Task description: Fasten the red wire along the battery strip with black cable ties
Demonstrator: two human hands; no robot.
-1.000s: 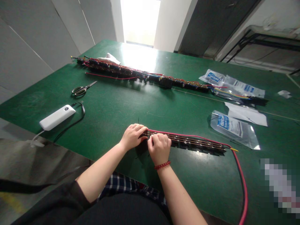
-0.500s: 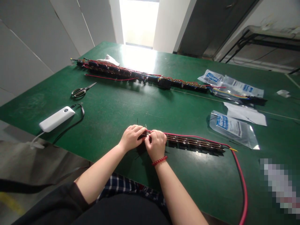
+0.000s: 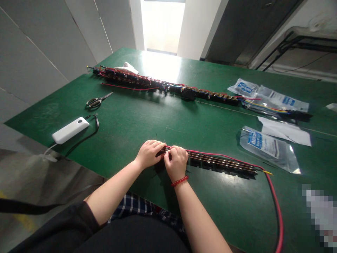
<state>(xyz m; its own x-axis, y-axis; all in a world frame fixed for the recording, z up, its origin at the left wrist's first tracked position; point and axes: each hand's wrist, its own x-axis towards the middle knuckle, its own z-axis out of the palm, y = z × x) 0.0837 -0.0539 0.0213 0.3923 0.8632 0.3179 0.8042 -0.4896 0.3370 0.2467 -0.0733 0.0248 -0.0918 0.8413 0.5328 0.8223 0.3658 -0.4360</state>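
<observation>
Pinches the left end of the wired black strip (image 3: 223, 164) with the left hand (image 3: 150, 153), on the near side of the green worktop (image 3: 131, 123). Clasps the same strip with the right hand (image 3: 177, 162), just beside at 3 o'clock. Seen from the hands: scissors (image 3: 94, 103) at 10 o'clock, longer wired assembly (image 3: 189, 93) at 12, labelled plastic bag (image 3: 271, 151) at 3. Past the strip's right end, red cable (image 3: 275, 198) bending toward 5 o'clock.

Near strip (image 3: 223, 163) lies on counter (image 3: 131, 119), left end at left hand (image 3: 150, 153); right hand (image 3: 176, 162) rests on it, just right of left hand. Scissors (image 3: 95, 102) lie left, beyond left hand. Far strip (image 3: 188, 93) lies beyond both hands; bag (image 3: 271, 147), right of right hand.
</observation>
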